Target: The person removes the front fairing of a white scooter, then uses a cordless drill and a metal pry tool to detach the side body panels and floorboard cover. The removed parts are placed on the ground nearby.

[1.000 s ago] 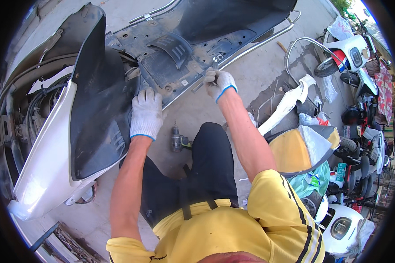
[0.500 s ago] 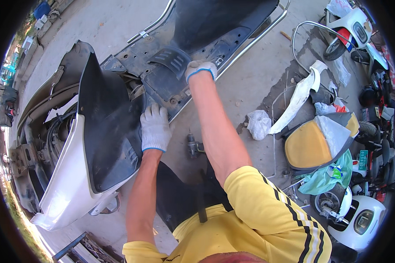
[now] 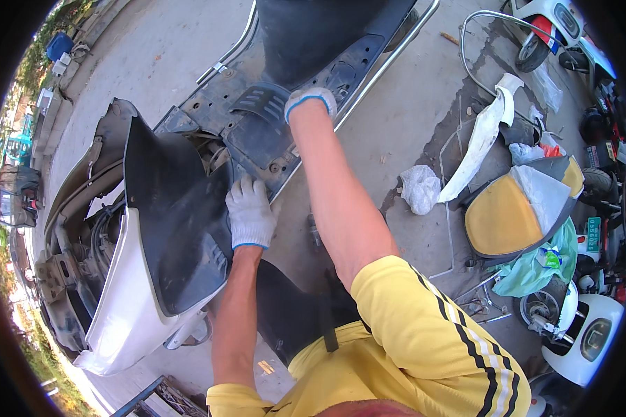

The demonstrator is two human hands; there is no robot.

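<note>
A scooter body lies tilted in front of me, with a black inner leg shield (image 3: 174, 215), a white front panel (image 3: 118, 292) and a dusty black footboard (image 3: 247, 142). My left hand (image 3: 249, 215), in a white knit glove with a blue cuff, rests against the leg shield's edge where it meets the footboard. Its fingers lie stretched out on the plastic. On the footboard, beside a slotted black cover (image 3: 261, 101), is my gloved right hand (image 3: 311, 104), closed like a fist. The back of that hand hides its fingers and whatever they grip.
A chrome side rail (image 3: 389, 59) runs along the footboard. Partly behind my right forearm, a power drill (image 3: 314, 229) is on the ground. To the right lie a clear plastic bag (image 3: 420, 190), a white curved panel (image 3: 487, 132), a yellow-and-black seat (image 3: 504, 214) and several scooters.
The whole view has shifted slightly, and my right forearm now covers more of the drill. Both hands stay at nearly the same spots on the scooter.
</note>
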